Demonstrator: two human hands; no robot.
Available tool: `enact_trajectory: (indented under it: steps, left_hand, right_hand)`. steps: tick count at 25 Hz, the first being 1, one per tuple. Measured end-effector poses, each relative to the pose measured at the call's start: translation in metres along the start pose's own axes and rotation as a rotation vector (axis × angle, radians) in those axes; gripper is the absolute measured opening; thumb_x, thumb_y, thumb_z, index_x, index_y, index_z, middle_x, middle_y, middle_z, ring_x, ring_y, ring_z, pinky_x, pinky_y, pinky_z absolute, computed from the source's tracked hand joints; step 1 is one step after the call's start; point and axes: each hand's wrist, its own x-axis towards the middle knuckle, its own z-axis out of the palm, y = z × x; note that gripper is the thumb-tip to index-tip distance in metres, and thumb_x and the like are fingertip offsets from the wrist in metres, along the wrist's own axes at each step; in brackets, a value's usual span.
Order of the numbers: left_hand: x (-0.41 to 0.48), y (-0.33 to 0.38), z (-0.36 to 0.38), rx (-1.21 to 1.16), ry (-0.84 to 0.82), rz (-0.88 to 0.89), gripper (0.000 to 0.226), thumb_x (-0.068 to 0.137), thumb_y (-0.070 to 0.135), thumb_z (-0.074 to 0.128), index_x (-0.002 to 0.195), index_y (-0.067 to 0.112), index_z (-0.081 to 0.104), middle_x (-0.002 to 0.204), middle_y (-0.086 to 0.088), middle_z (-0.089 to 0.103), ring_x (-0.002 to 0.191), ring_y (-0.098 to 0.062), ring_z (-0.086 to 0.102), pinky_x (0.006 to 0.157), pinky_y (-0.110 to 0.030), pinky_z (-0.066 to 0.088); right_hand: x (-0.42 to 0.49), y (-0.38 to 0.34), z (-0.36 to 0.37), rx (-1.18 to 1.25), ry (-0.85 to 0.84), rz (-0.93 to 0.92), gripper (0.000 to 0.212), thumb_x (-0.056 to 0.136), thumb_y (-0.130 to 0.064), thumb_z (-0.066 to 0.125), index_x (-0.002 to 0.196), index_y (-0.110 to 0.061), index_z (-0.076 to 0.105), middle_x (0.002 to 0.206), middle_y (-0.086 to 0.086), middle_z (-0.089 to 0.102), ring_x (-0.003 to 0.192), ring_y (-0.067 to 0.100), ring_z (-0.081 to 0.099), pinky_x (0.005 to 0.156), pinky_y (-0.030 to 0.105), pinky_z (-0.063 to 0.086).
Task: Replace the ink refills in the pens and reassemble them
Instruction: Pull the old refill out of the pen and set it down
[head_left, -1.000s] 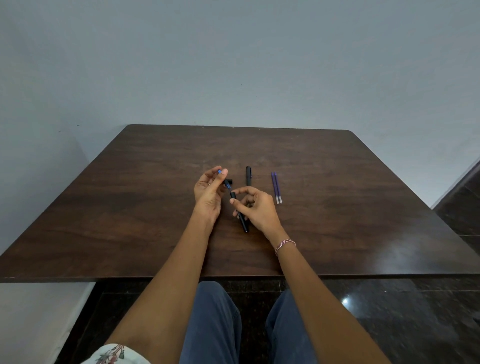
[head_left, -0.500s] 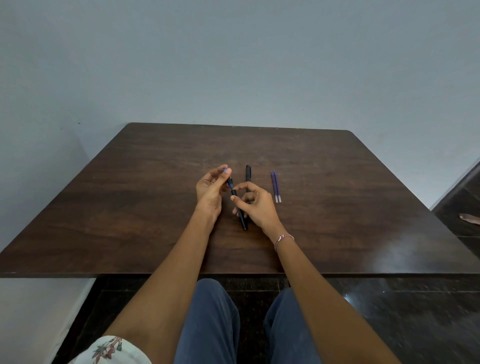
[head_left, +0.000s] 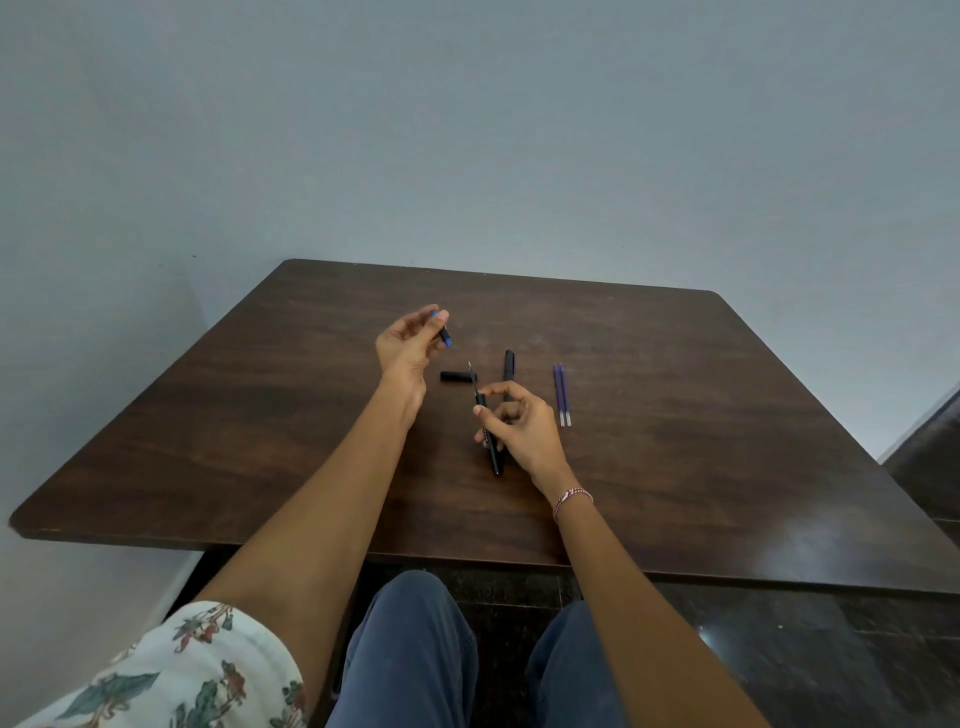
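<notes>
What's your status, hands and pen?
Left hand pinches blue-tipped piece. Right hand grips black pen barrel, refill exposed. Cap, second pen, two spare refills on table.

Crowded at the middle of the desk (head_left: 260, 441): cap (head_left: 458, 375), pen (head_left: 508, 364) and two refills (head_left: 561, 395) lying in a row, narrow gaps between. Wide bare wood on either side and behind the row.

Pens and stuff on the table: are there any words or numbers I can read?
None can be read.
The pen in the right hand may bear a faint pale mark, too small to tell.
The other pen, the cap, the refills and the blue piece in the left hand show no writing.
</notes>
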Motion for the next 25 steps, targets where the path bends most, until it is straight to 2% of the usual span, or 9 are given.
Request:
enact_trajectory:
  steps: [3, 6, 8, 11, 15, 21, 23, 25]
  left_hand:
    - [0.012, -0.003, -0.002, 0.326, 0.037, 0.01, 0.021, 0.075, 0.004, 0.077, 0.094, 0.008, 0.07, 0.093, -0.007, 0.07, 0.084, -0.017, 0.067, 0.06, -0.018, 0.055]
    - [0.02, -0.008, -0.012, 0.78, 0.124, 0.044, 0.024, 0.072, 0.012, 0.081, 0.094, 0.009, 0.073, 0.097, -0.009, 0.072, 0.089, -0.018, 0.068, 0.079, -0.028, 0.056]
    - [0.021, -0.01, -0.017, 0.95, 0.177, 0.031, 0.024, 0.071, 0.017, 0.082, 0.093, 0.011, 0.074, 0.097, -0.007, 0.073, 0.091, -0.017, 0.067, 0.075, -0.026, 0.052]
    - [0.02, -0.012, -0.022, 1.032, 0.191, -0.007, 0.024, 0.072, 0.019, 0.082, 0.093, 0.012, 0.073, 0.097, -0.008, 0.073, 0.089, -0.017, 0.067, 0.071, -0.027, 0.051]
    - [0.019, -0.016, -0.025, 1.119, 0.175, 0.012, 0.027, 0.073, 0.021, 0.081, 0.096, 0.011, 0.072, 0.098, -0.008, 0.073, 0.094, -0.018, 0.066, 0.077, -0.031, 0.052]
    - [0.023, -0.022, -0.031, 1.144, 0.161, 0.054, 0.029, 0.073, 0.025, 0.081, 0.098, 0.014, 0.07, 0.099, -0.005, 0.072, 0.095, -0.018, 0.065, 0.076, -0.031, 0.05]
    - [0.022, -0.022, -0.032, 1.127, 0.202, 0.096, 0.029, 0.075, 0.03, 0.079, 0.1, 0.017, 0.07, 0.099, -0.001, 0.071, 0.093, -0.016, 0.065, 0.074, -0.03, 0.05]
    - [0.022, -0.019, -0.033, 1.108, 0.233, 0.165, 0.027, 0.077, 0.033, 0.076, 0.1, 0.02, 0.07, 0.097, 0.002, 0.07, 0.091, -0.014, 0.064, 0.075, -0.031, 0.053]
  right_hand:
    - [0.0, 0.0, 0.0, 0.026, 0.025, 0.002, 0.017, 0.088, -0.021, 0.068, 0.101, -0.029, 0.059, 0.064, 0.002, 0.071, 0.06, 0.007, 0.068, 0.053, 0.015, 0.049]
    - [0.0, 0.0, 0.0, 0.055, 0.04, -0.001, 0.016, 0.088, -0.022, 0.068, 0.1, -0.028, 0.06, 0.063, 0.001, 0.071, 0.059, 0.008, 0.067, 0.053, 0.016, 0.05]
    - [0.0, 0.001, 0.0, 0.059, 0.045, 0.003, 0.017, 0.088, -0.022, 0.068, 0.102, -0.026, 0.06, 0.063, 0.0, 0.071, 0.059, 0.008, 0.067, 0.053, 0.016, 0.05]
    - [0.0, 0.001, -0.001, 0.051, 0.045, 0.015, 0.019, 0.088, -0.023, 0.068, 0.105, -0.024, 0.06, 0.063, -0.001, 0.071, 0.061, 0.008, 0.068, 0.053, 0.016, 0.049]
    - [0.001, 0.002, -0.001, 0.043, 0.056, 0.016, 0.022, 0.087, -0.023, 0.068, 0.108, -0.022, 0.061, 0.065, -0.001, 0.071, 0.063, 0.007, 0.068, 0.057, 0.018, 0.05]
    - [0.003, 0.005, -0.001, 0.035, 0.083, 0.018, 0.027, 0.085, -0.027, 0.07, 0.111, -0.024, 0.062, 0.071, -0.001, 0.073, 0.076, 0.009, 0.071, 0.085, 0.031, 0.055]
    - [0.003, 0.005, -0.002, 0.046, 0.091, 0.017, 0.028, 0.085, -0.027, 0.071, 0.111, -0.023, 0.062, 0.072, -0.001, 0.073, 0.078, 0.009, 0.07, 0.085, 0.031, 0.054]
    - [0.003, 0.005, -0.002, 0.058, 0.1, 0.01, 0.029, 0.085, -0.027, 0.071, 0.112, -0.024, 0.061, 0.073, -0.002, 0.073, 0.077, 0.006, 0.07, 0.077, 0.027, 0.055]
